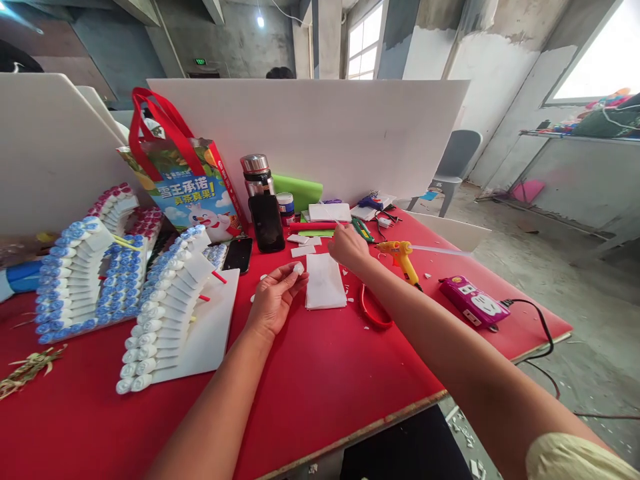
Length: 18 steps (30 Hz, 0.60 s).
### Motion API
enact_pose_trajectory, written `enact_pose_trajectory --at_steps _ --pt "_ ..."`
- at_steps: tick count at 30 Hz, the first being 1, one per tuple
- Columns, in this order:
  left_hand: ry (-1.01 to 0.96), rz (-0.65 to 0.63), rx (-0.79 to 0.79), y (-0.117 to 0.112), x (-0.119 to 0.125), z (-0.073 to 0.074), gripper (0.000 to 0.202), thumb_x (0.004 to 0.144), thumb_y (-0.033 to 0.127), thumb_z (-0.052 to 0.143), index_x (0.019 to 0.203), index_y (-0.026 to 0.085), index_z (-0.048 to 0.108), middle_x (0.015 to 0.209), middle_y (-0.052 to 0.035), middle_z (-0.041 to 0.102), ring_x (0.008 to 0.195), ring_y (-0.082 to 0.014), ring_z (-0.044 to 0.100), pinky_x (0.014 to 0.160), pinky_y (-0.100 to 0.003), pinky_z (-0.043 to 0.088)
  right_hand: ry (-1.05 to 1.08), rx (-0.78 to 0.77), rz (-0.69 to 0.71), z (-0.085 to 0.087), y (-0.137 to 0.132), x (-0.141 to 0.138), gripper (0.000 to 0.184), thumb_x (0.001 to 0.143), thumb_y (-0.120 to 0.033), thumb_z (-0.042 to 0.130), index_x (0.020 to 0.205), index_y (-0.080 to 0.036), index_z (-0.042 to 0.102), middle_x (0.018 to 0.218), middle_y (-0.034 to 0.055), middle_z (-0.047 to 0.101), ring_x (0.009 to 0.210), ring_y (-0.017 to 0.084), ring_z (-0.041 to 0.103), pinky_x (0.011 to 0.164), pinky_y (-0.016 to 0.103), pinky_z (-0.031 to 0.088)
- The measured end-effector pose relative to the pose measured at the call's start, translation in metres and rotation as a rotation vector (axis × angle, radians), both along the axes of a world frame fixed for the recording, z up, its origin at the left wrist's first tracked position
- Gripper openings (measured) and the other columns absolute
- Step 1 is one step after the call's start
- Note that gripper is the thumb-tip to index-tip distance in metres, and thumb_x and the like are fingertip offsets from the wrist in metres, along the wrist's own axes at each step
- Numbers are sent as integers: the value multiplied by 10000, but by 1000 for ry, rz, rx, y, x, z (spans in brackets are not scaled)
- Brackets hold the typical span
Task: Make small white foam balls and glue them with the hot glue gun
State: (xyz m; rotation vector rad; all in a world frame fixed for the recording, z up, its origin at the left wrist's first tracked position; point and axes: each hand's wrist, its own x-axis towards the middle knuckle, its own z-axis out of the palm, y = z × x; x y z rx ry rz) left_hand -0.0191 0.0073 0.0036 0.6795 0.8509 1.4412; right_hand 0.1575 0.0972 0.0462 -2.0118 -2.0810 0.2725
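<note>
My left hand (277,295) pinches a small white piece (299,268), perhaps rolled foam or paper, between thumb and fingertips. Just right of it lies a white rectangular slab (325,287) on the red table. My right hand (349,247) reaches over the slab's far right corner with its fingers drawn together. Whatever those fingertips hold, if anything, is too small to make out. A yellow glue gun (403,257) lies right of that hand, with a clear glue stick behind it. Green-handled pliers (362,230) lie beyond the hand. Below my right forearm shows a red looped handle (373,310).
White-and-blue rolled-flower models (163,313) fan out at left. Behind stand a gift bag (193,193), a steel flask (256,173) and an upright black phone (267,223). A magenta box (473,300) with a black cord sits near the right edge. A white board (320,133) closes the back.
</note>
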Motion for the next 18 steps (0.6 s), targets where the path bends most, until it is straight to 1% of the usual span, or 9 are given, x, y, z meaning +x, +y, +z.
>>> enact_pose_trajectory --at_steps 1,2,3,6,8,10,12,16,18 --pt "-2 -8 9 0 1 0 291 652 136 846 932 125 766 897 -63 755 818 -160 717 886 -306 569 64 67 26 0 -10 2 361 976 -275 404 1286 -143 533 1345 185 536 1103 253 642 878 355 524" --pt "-5 -20 16 -1 1 1 297 656 140 845 942 127 766 898 -64 755 820 -161 716 888 -311 567 248 168 67 -2 -20 3 323 958 -268 422 1222 -163 576 1282 146 590 1015 226 668 848 341 529" --pt "-9 -33 24 -1 2 1 300 660 146 845 949 128 766 902 -65 756 826 -163 716 890 -314 565 450 216 117 -4 -30 4 305 939 -265 439 1185 -174 596 1224 115 629 892 189 686 781 320 539" --pt "-19 -69 44 -3 4 3 302 674 149 841 966 133 765 926 -64 756 852 -165 716 895 -309 559 981 139 228 -16 -55 3 312 860 -254 508 1122 -154 645 1089 79 681 667 129 648 538 254 500" --pt "-18 -86 54 -4 5 3 311 691 146 831 994 139 761 942 -66 757 857 -163 716 900 -306 555 1191 37 269 -25 -65 0 325 816 -263 559 1085 -138 690 987 70 694 619 110 604 481 230 460" --pt "-8 -109 57 -5 6 4 330 706 145 820 1029 145 754 948 -69 757 855 -164 718 908 -312 553 1292 -25 307 -32 -69 -3 346 801 -288 592 1082 -139 726 871 49 689 570 88 544 475 219 434" --pt "-1 -125 54 -6 7 4 346 714 140 810 1054 150 746 949 -70 755 860 -168 721 919 -319 550 1321 -41 341 -38 -69 -5 370 804 -301 593 1108 -152 744 791 23 666 524 69 484 475 214 409" --pt "-15 -125 51 -5 8 3 337 721 116 796 1051 156 738 964 -62 753 870 -161 721 926 -312 550 1291 9 383 -44 -66 -6 385 800 -256 549 1111 -176 762 780 11 642 520 61 462 481 209 394" --pt "-26 -117 42 -4 8 2 325 720 112 797 1036 159 736 969 -57 755 866 -155 720 926 -312 552 1255 45 390 -45 -66 -7 374 790 -239 539 1071 -175 777 711 2 608 535 74 471 481 207 391"
